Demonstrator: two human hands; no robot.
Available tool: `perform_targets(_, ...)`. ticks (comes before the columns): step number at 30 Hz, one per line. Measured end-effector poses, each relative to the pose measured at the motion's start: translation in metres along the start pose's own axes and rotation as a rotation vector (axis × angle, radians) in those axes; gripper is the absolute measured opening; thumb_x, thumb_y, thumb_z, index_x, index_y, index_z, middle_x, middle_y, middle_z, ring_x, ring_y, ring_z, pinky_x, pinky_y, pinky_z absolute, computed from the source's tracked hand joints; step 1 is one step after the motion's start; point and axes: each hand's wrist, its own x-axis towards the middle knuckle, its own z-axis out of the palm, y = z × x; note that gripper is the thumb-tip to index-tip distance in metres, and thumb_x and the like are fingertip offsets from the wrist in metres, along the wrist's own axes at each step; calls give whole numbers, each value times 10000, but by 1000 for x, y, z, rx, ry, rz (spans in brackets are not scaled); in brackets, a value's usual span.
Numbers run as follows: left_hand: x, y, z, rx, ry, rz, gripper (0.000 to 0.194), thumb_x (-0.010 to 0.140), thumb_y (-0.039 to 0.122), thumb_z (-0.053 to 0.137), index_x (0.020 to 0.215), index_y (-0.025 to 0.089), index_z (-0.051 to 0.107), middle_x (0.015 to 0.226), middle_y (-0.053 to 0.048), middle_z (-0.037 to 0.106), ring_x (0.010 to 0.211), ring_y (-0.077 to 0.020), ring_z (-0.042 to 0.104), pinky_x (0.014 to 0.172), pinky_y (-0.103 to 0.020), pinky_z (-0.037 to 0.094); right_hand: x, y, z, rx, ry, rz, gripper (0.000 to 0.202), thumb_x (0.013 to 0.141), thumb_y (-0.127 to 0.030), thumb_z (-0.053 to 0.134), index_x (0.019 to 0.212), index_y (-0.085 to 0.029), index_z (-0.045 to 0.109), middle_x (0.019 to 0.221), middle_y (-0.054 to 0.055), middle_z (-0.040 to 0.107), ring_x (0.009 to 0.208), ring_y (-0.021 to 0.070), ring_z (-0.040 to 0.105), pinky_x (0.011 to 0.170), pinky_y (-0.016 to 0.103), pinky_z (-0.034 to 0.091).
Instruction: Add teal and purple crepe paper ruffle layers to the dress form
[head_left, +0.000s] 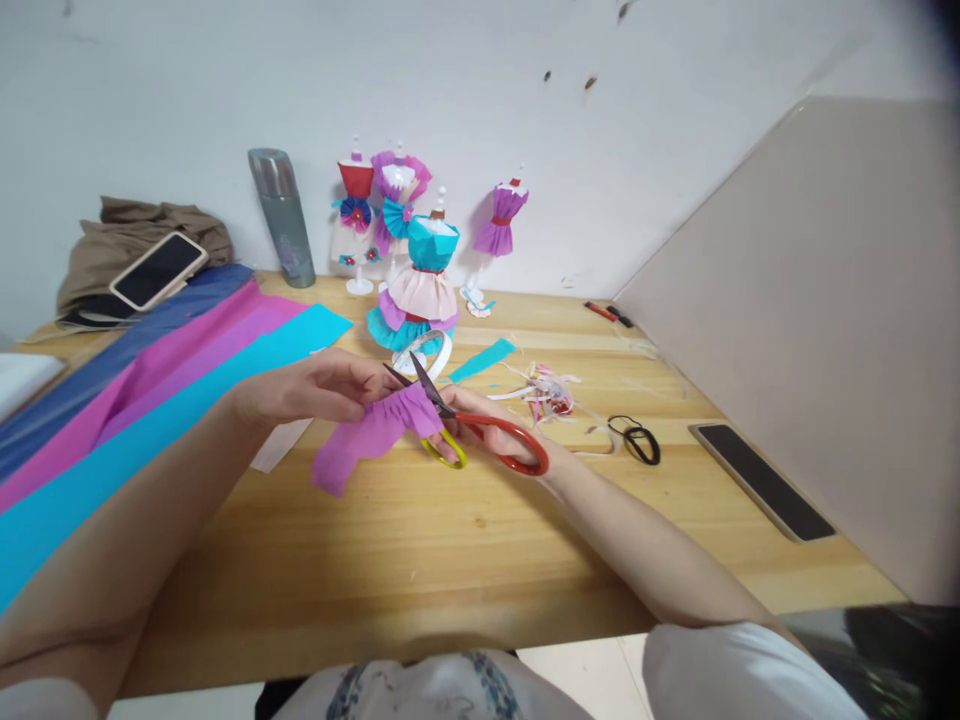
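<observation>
Shirt front (420, 692) at the lower edge; table (480, 560) beyond. Right hand (469, 400): fingers closed on the handles of the scissors (448, 410), blades spread and pointing toward the left hand (322, 388). Left hand: fingertips together, pinching the gathered upper edge of the purple crepe (375, 430). Crepe held above the table, its free end hanging; gathers at the blades. Cannot tell whether any layer lies between them.

Risks, judged:
- Blade tips near left fingertips; closing with those fingers in line could nick skin.
- Loose gathers could fold under a blade, giving a ragged or doubled cut.
- Weak pinch could let the pleats open; a hard tug could tear the thin crepe.

Phone (761, 480) at right. Beyond the hands: scraps (551, 392), teal strip (482, 360), tape roll (445, 355). Farther: front dress form (433, 245), flask (283, 220) by the wall (600, 180).
</observation>
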Motion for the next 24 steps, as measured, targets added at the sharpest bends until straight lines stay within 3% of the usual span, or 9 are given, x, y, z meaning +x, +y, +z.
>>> perform_targets(9, 1, -1, -1, 5, -17, 10, 394, 828, 433, 686, 640, 181, 449, 679, -15, 480, 676, -156, 430, 635, -276, 358, 1, 4, 14, 10, 101, 2, 563, 749, -705, 702, 1000, -222, 560, 798, -15, 520, 571, 90, 435, 537, 256, 321)
perform_targets(21, 0, -6, -3, 27, 4, 22, 381, 834, 408, 691, 635, 174, 465, 664, 1, 454, 651, -133, 418, 611, -248, 364, 1, 14, 23, -1, 159, -42, 461, 857, -636, 633, 981, -209, 512, 653, -60, 479, 497, 70, 380, 469, 230, 264)
perform_targets(24, -1, -10, -4, 19, 44, -7, 358, 800, 414, 727, 644, 177, 508, 703, -24, 545, 780, -181, 538, 746, -278, 452, 1, 16, 24, 16, 177, -46, 422, 888, -594, 620, 992, -201, 508, 578, -83, 462, 448, 70, 370, 440, 221, 262)
